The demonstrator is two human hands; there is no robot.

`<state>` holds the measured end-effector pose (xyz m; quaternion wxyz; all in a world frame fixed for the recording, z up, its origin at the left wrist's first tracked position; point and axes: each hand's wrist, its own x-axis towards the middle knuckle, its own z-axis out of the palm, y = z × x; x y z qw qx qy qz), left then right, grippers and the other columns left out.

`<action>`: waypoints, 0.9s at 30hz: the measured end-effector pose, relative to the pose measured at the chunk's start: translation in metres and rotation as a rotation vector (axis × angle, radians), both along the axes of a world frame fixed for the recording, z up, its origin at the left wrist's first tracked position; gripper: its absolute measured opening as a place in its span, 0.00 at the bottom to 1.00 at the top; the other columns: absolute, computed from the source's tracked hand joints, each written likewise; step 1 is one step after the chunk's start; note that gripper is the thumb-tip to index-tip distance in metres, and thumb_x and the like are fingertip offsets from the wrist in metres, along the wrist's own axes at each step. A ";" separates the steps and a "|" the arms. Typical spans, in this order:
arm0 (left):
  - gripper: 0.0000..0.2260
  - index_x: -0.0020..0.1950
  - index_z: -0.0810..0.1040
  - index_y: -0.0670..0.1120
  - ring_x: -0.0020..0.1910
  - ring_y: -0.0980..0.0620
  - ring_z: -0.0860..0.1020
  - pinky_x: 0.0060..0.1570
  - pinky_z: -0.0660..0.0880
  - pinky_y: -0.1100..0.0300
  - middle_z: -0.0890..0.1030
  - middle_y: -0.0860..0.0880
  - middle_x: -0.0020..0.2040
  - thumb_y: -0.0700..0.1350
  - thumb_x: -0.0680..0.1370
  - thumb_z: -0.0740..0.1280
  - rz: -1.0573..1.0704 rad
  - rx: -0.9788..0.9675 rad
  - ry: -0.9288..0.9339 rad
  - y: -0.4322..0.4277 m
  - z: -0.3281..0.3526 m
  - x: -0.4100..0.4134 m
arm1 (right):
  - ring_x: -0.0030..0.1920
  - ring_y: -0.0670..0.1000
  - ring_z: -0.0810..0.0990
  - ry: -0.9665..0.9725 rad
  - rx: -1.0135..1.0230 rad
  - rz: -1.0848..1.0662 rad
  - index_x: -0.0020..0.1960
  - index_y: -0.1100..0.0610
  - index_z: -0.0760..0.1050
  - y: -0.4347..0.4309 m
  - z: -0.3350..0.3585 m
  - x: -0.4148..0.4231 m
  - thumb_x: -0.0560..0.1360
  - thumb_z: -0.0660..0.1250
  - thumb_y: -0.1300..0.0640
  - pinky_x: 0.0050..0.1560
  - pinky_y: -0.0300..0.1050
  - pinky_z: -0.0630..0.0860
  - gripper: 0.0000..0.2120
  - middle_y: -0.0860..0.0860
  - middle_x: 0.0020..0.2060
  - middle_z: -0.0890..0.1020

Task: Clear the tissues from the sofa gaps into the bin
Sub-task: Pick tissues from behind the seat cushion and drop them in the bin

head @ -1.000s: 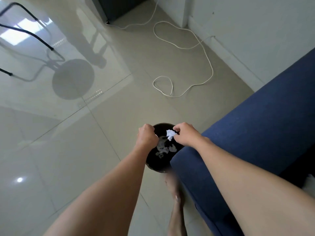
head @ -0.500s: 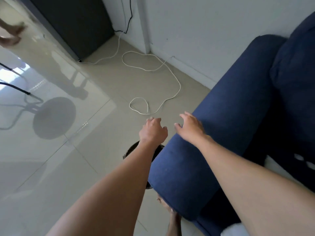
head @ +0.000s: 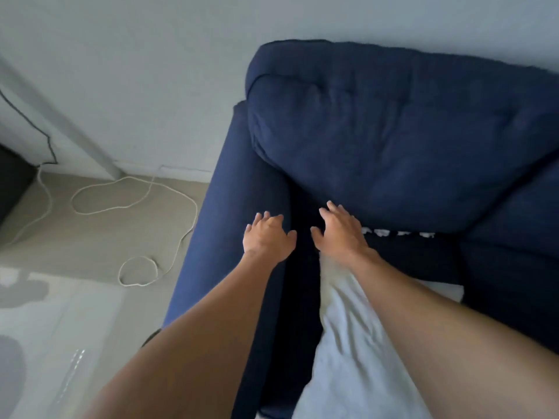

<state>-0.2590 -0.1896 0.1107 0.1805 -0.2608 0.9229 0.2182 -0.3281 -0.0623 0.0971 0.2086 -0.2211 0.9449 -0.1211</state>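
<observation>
White tissues [head: 399, 232] line the blue sofa's [head: 393, 140] back gap.

A white cable [head: 133, 195] is seen looping across the beige tiled floor [head: 90, 237], one wide loop near the wall and a small closed loop nearer the floor's front edge. A thin dark cord [head: 27, 119] is run down the pale wall [head: 121, 71] towards the floor's back left corner. A dark cabinet [head: 12, 182] is cut off at the left edge. A white cloth [head: 348, 343] is spread out, creased, at the bottom.
</observation>
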 end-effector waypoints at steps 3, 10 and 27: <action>0.22 0.72 0.69 0.45 0.76 0.46 0.60 0.72 0.59 0.51 0.68 0.46 0.72 0.54 0.80 0.60 -0.084 0.021 0.000 0.046 -0.001 -0.033 | 0.74 0.57 0.62 0.001 0.014 -0.084 0.68 0.61 0.68 0.050 -0.005 -0.022 0.78 0.60 0.52 0.71 0.57 0.64 0.22 0.55 0.75 0.62; 0.25 0.76 0.64 0.47 0.78 0.45 0.55 0.76 0.56 0.49 0.61 0.45 0.78 0.54 0.80 0.59 -0.207 0.045 -0.068 0.117 -0.042 -0.085 | 0.75 0.57 0.61 -0.080 0.013 -0.236 0.70 0.59 0.67 0.130 -0.044 -0.047 0.78 0.60 0.53 0.72 0.56 0.63 0.23 0.56 0.76 0.62; 0.26 0.78 0.59 0.51 0.77 0.44 0.57 0.74 0.59 0.48 0.59 0.45 0.78 0.55 0.81 0.59 -0.330 0.084 -0.310 0.170 -0.170 -0.153 | 0.74 0.59 0.64 -0.277 -0.002 -0.379 0.73 0.59 0.62 0.181 -0.165 -0.103 0.78 0.60 0.56 0.70 0.54 0.65 0.25 0.59 0.76 0.60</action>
